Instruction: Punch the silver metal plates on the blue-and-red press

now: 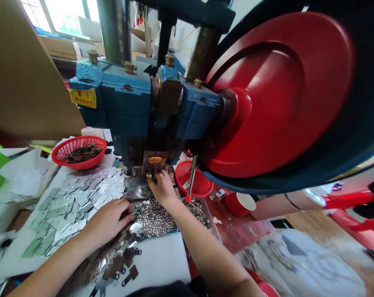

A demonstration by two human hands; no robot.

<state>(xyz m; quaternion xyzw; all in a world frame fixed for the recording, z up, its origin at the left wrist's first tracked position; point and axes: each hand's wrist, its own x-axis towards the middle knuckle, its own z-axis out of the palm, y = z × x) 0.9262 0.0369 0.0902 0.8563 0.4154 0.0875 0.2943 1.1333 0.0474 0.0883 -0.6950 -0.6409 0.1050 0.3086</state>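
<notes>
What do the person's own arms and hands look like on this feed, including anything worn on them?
The left hand and right hand are ungloved. Both forearms are bare, with no sleeve, watch or bracelet showing. Dark clothing shows at the bottom edge; its cut is out of view.

Blue press (125, 103) with red wheel (282, 123) over a counter (233, 233), right hand (162, 187) just beneath its ram (155, 161), left hand (111, 218) half-curled beside small silver parts (157, 220), flat metal plates (69, 214) toward the counter's left edge, red basket (80, 166) beyond them
</notes>
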